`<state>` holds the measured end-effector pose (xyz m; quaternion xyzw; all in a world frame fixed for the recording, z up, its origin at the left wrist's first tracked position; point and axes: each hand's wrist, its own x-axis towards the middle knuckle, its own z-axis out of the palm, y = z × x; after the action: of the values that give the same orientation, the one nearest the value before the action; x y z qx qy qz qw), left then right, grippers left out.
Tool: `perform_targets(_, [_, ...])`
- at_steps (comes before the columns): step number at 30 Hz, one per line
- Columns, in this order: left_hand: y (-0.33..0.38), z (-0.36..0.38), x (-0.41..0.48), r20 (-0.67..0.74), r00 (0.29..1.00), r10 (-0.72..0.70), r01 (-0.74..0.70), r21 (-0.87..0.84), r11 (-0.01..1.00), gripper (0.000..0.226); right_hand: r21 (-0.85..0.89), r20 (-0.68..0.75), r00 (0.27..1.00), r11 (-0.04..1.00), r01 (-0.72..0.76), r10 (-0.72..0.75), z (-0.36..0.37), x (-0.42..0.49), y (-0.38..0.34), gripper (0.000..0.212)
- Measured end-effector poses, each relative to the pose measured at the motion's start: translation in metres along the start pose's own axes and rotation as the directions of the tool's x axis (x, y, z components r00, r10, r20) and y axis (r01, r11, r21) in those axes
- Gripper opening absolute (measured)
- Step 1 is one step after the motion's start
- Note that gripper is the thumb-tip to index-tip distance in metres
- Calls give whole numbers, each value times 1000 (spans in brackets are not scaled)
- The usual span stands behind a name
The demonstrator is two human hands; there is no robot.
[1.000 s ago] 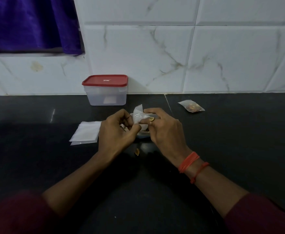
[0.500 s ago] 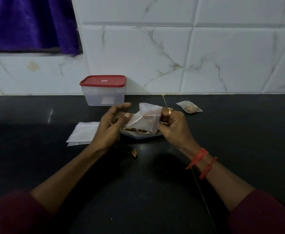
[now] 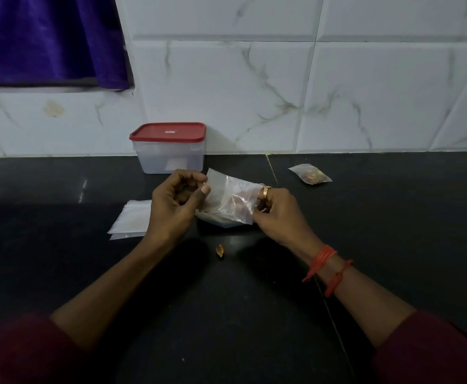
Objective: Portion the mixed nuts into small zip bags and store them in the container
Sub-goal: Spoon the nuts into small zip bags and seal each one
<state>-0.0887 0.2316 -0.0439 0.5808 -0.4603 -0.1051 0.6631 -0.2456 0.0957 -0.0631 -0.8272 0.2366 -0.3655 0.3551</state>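
Left hand (image 3: pixel 171 209) and right hand (image 3: pixel 280 217) pinch 1 zip bag (image 3: pixel 231 196) — 1 filled bag (image 3: pixel 311 176) apart.

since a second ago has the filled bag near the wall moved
No, the filled bag lies as before, same gap right of the red-lidded container.

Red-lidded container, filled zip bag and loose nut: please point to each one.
red-lidded container (image 3: pixel 168 149): head view, clear front wall below the lid.
filled zip bag (image 3: pixel 311 175): head view, on the nuts inside.
loose nut (image 3: pixel 220 251): head view, its middle.
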Motion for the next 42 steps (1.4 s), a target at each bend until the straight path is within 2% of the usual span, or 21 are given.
perform_targets(6, [1, 3, -2, 8, 1000, 2, -2, -35, 999, 15, 170, -28, 1000, 985, -7, 11, 3, 2, -2, 24])
perform_targets(11, [-4, -1, 3, -11, 1000, 1, 0, 47, 999, 17, 33, -15, 1000, 999, 20, -19, -3, 1, -1, 27])
perform_targets(13, [-5, -4, 2, -5, 998, 56, -54, 158, 986, 26, -24, -4, 998, 998, 59, -59, -5, -2, -5, 26])
perform_targets(14, [-4, -6, 1, 46, 989, 139, -146, 243, 959, 34, -76, 1, 996, 993, 86, -86, -5, -3, -7, 26])
perform_targets(16, [-3, -9, 1, 277, 914, 297, -389, 389, 835, 61, -172, 18, 990, 975, 141, -140, -5, -4, -9, 25])
perform_targets(18, [-2, -7, 0, 474, 820, 321, -544, 470, 694, 87, -200, 48, 982, 962, 188, -182, -5, -6, -11, 21])
perform_targets(20, [-5, -3, -2, 526, 781, 335, -604, 502, 619, 90, -203, 80, 971, 950, 236, -224, -4, -8, -14, 14])
perform_targets(23, [-10, -3, -3, 482, 784, 392, -619, 550, 561, 77, -171, 125, 956, 943, 285, -266, -4, -10, -15, 4])
perform_targets(25, [-9, -5, -1, 428, 811, 399, -584, 559, 588, 74, -78, 119, 951, 952, 295, -285, -5, -9, -17, 13])
perform_targets(27, [-10, -10, 3, 364, 858, 363, -514, 582, 631, 75, 8, 21, 963, 964, 267, -267, -13, -4, -19, 25])
perform_targets(29, [-14, -16, 7, 281, 918, 279, -394, 579, 713, 79, -53, -125, 965, 972, 227, -232, -26, 3, -16, 28])
perform_targets(31, [-19, -21, 11, 202, 960, 193, -271, 506, 819, 77, -242, -191, 967, 963, 119, -168, -41, 9, -7, 21])
perform_targets(33, [-21, -23, 12, 159, 979, 130, -186, 416, 890, 74, -451, -190, 981, 891, -52, -39, -53, 9, -2, 8])
perform_targets(36, [-23, -23, 12, 130, 987, 91, -132, 355, 925, 69, -563, -123, 982, 805, -190, 146, -59, 8, 5, 33])
perform_targets(39, [-25, -24, 12, 116, 990, 75, -108, 318, 942, 63, -514, -42, 981, 838, -185, 190, -57, 10, 11, 31])
perform_targets(42, [-26, -23, 12, 108, 991, 76, -105, 293, 950, 67, -367, -55, 993, 923, -115, 102, -52, 11, 17, 21])
